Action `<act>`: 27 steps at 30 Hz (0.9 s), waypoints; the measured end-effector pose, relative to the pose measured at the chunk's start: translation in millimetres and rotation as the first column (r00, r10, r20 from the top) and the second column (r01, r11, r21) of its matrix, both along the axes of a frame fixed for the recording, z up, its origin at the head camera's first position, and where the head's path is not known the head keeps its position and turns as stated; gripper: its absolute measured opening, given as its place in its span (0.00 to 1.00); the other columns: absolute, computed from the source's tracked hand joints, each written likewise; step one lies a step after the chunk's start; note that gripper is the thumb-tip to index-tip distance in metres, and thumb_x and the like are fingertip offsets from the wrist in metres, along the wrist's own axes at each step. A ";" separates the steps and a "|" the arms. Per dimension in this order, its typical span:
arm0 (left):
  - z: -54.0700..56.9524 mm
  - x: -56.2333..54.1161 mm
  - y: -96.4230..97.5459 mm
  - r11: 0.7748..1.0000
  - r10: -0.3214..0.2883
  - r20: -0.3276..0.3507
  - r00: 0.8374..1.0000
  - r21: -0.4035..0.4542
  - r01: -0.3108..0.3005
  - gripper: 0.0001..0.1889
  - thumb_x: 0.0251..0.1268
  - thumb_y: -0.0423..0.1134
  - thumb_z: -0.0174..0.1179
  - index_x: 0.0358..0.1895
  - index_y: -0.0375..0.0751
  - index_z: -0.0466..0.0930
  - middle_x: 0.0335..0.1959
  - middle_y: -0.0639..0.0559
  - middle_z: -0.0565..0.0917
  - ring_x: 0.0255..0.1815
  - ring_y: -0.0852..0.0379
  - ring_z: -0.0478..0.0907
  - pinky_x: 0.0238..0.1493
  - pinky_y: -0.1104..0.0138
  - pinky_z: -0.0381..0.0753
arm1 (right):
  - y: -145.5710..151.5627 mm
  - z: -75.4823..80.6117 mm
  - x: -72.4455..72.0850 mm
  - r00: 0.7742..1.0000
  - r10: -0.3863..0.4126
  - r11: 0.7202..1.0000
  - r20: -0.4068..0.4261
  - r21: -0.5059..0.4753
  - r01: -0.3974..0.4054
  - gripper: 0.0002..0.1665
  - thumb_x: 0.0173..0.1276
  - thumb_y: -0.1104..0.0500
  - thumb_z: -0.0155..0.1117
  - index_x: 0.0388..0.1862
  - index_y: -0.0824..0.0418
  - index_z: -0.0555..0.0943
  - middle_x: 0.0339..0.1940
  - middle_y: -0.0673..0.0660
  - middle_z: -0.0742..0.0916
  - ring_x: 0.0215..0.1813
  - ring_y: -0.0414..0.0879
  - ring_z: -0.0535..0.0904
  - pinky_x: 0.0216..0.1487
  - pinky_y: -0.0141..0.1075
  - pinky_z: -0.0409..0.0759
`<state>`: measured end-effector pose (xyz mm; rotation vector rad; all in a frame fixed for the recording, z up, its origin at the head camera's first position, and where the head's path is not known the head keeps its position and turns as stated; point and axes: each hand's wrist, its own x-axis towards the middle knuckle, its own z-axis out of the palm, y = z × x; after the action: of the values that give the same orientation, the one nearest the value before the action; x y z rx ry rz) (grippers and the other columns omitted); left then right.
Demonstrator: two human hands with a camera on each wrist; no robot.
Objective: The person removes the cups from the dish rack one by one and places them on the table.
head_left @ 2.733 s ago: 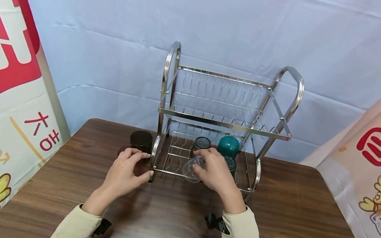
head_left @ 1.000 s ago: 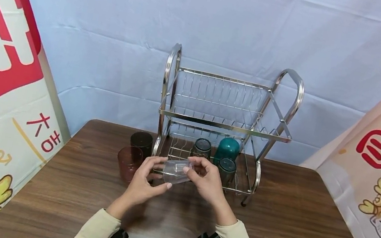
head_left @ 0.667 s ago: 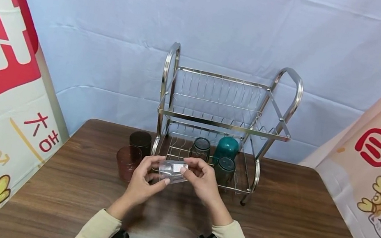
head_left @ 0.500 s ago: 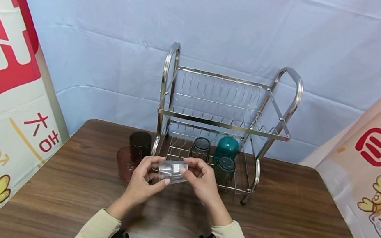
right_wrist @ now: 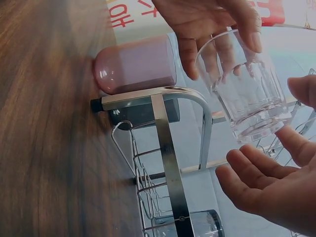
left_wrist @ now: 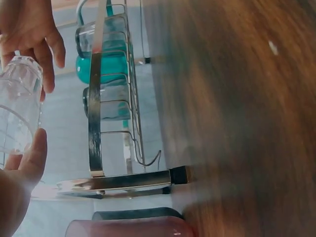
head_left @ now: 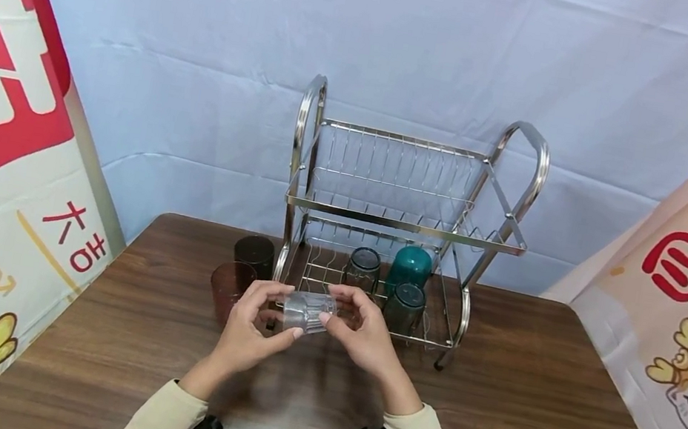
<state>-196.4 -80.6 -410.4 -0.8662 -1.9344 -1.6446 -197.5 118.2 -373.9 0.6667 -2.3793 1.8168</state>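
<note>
Shifted left: clear tumbler, grasped by fingers of left hand and right hand, could drop if fingertips slacken.

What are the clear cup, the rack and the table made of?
Clear cup: glass or hard plastic, I can't tell which; it's shiny and see-through.
Rack: probably metal, polished, because its silvery bars gleam.
Table: wood or a wood-look top, slightly glossy; it has brown grain and soft reflections.

Room right of rack, red cup left
</note>
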 end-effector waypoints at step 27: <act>-24.8 -7.3 -41.2 0.904 0.242 -0.141 0.960 -0.327 -0.275 0.30 0.36 0.41 0.74 0.51 0.43 0.80 0.44 0.52 0.71 0.37 0.54 0.72 0.29 0.66 0.75 | 24.5 -14.3 -38.4 0.957 0.051 0.812 -0.285 0.570 0.126 0.29 0.57 0.52 0.69 0.56 0.62 0.75 0.55 0.59 0.76 0.57 0.53 0.71 0.55 0.49 0.68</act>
<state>-203.7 -121.8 -435.2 -0.7558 -2.1955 -1.1102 -235.9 142.7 -388.2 0.8490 -2.6997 0.8534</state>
